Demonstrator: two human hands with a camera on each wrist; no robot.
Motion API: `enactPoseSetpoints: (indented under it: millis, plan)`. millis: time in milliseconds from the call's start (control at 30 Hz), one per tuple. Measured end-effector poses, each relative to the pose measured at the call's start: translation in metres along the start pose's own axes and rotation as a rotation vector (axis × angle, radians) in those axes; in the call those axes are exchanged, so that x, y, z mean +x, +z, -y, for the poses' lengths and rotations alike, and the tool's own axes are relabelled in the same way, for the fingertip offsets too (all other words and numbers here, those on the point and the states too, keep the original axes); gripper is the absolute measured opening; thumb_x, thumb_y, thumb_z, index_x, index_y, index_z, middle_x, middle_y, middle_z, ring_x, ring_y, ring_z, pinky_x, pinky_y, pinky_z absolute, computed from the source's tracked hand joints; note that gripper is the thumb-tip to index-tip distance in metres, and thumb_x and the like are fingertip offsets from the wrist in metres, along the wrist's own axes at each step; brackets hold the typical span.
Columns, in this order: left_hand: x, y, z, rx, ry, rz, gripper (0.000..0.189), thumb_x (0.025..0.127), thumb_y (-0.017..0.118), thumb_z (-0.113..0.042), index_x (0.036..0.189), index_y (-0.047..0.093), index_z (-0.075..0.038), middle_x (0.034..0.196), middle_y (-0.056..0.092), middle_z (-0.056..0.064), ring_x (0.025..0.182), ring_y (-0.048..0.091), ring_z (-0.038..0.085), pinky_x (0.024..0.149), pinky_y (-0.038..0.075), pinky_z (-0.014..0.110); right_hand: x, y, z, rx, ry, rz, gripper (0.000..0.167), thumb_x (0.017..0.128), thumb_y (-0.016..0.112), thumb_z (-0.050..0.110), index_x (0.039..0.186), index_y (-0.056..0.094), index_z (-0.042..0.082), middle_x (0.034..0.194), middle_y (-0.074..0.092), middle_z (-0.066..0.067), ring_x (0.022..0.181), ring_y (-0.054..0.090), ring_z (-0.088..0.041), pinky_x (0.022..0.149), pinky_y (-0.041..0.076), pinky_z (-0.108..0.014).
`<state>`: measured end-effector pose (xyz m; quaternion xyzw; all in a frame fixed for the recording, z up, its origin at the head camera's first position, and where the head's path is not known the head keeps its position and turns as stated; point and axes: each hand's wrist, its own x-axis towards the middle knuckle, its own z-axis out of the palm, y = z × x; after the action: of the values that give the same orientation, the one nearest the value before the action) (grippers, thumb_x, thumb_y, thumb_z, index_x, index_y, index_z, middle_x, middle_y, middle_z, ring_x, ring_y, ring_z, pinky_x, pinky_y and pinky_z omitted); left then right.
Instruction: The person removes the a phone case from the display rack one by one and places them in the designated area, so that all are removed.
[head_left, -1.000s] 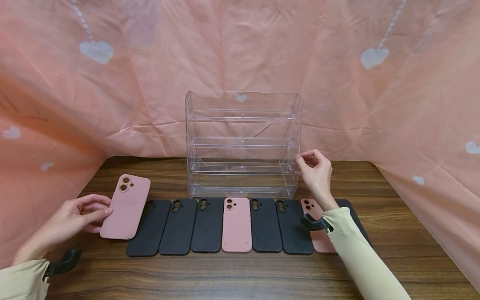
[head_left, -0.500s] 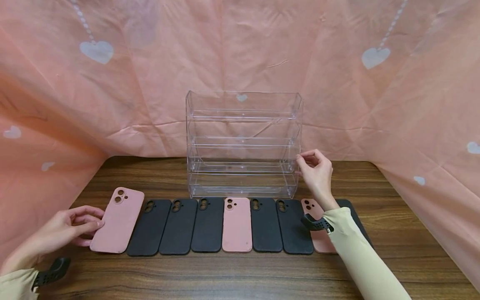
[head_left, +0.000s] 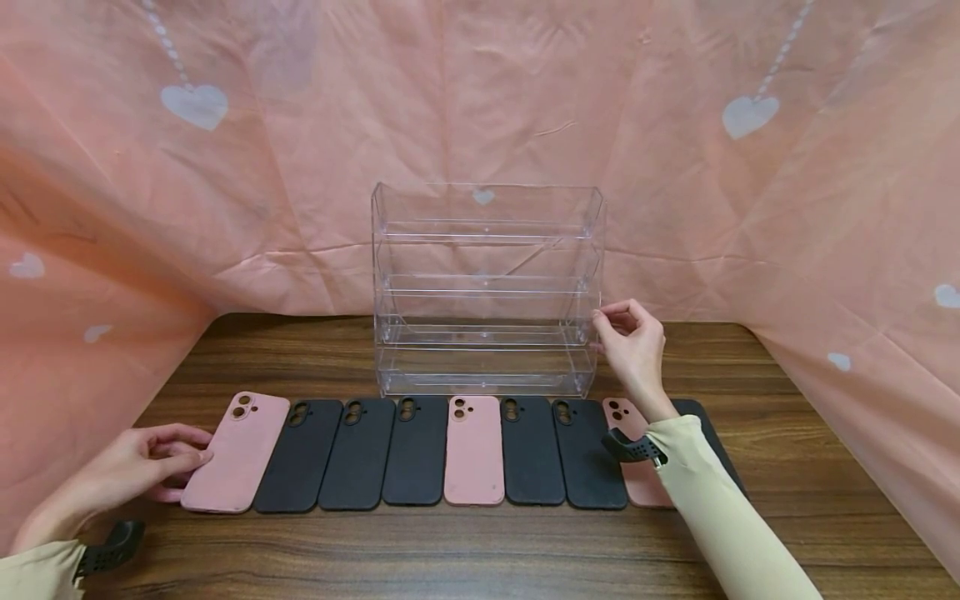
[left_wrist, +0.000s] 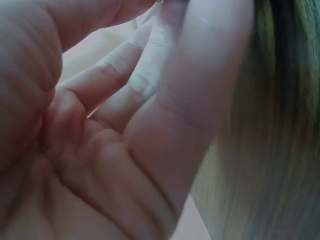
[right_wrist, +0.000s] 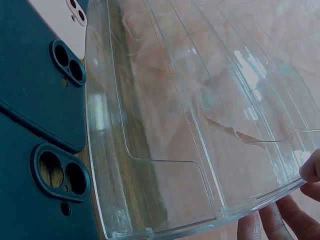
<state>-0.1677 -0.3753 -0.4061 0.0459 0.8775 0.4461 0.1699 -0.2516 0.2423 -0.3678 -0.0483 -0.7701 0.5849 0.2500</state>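
Note:
At the left end of a row of phone cases lies a pink phone case (head_left: pixel 236 454), slightly slanted. My left hand (head_left: pixel 131 467) pinches its left edge, thumb on top; the left wrist view shows mostly the palm and curled fingers (left_wrist: pixel 115 70). A clear acrylic tiered rack (head_left: pixel 483 383) stands behind the row. By its right side wall, my right hand (head_left: pixel 633 342) grips the rack; in the right wrist view the thumb (right_wrist: pixel 311 167) is on the wall's edge and the other fingers are outside it.
The row holds several black phone cases (head_left: pixel 412 458) and pink ones, such as a middle pink case (head_left: pixel 474 458). My right forearm covers part of a pink case (head_left: pixel 637 475) and a black one (head_left: pixel 720 442). Pink cloth (head_left: pixel 480 100) surrounds the wooden table (head_left: pixel 480 550).
My left hand has brought the pink phone case down and left, from above the leftmost black case to the table beside it. The right hand has stayed at the rack.

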Motion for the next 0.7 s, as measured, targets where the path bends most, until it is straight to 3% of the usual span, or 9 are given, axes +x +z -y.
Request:
enactPoseSetpoints:
  millis: [167, 300, 400, 567, 700]
  plan:
    - [0.0006, -0.0023, 0.0016, 0.102, 0.003, 0.001, 0.043, 0.101, 0.064, -0.02, 0.129, 0.056, 0.013, 0.094, 0.073, -0.008, 0.08, 0.065, -0.001, 0.065, 0.064, 0.032, -0.0003, 0.0001, -0.0002, 0.002, -0.002, 0.003, 0.024, 0.094, 0.073, 0.018, 0.107, 0.068, -0.001, 0.084, 0.067, 0.012, 0.074, 0.072, -0.005, 0.062, 0.063, -0.025]
    - [0.0014, 0.0005, 0.0014, 0.204, -0.02, -0.045, 0.042, 0.098, 0.069, -0.024, 0.127, 0.062, 0.006, 0.092, 0.072, -0.005, 0.078, 0.06, -0.004, 0.064, 0.06, 0.03, -0.0007, -0.0002, -0.0006, -0.003, 0.002, 0.006, 0.023, 0.094, 0.073, 0.018, 0.108, 0.069, 0.0, 0.085, 0.067, 0.012, 0.074, 0.071, -0.006, 0.063, 0.063, -0.025]
    - [0.0023, 0.0036, 0.0018, 0.254, 0.003, -0.097, 0.04, 0.095, 0.073, -0.023, 0.123, 0.065, 0.004, 0.088, 0.071, -0.006, 0.076, 0.058, -0.005, 0.061, 0.057, 0.028, -0.0008, -0.0003, -0.0003, -0.009, 0.002, 0.008, 0.024, 0.094, 0.073, 0.02, 0.108, 0.069, 0.0, 0.085, 0.067, 0.011, 0.075, 0.071, -0.007, 0.062, 0.063, -0.024]
    - [0.0033, 0.005, 0.003, 0.294, 0.053, -0.176, 0.037, 0.091, 0.078, -0.022, 0.118, 0.069, 0.001, 0.083, 0.07, -0.01, 0.071, 0.058, -0.004, 0.056, 0.051, 0.025, 0.0009, 0.0003, 0.0005, -0.007, -0.003, 0.005, 0.025, 0.095, 0.073, 0.021, 0.109, 0.069, 0.0, 0.085, 0.067, 0.012, 0.076, 0.07, -0.008, 0.061, 0.062, -0.02]
    - [0.0025, 0.0024, 0.0031, 0.293, 0.075, -0.184, 0.034, 0.092, 0.077, -0.023, 0.117, 0.07, 0.0, 0.083, 0.071, -0.011, 0.07, 0.059, -0.003, 0.056, 0.051, 0.024, 0.0034, 0.0015, -0.002, 0.001, 0.004, 0.006, 0.025, 0.095, 0.072, 0.02, 0.11, 0.069, 0.0, 0.086, 0.067, 0.012, 0.076, 0.07, -0.007, 0.061, 0.061, -0.019]
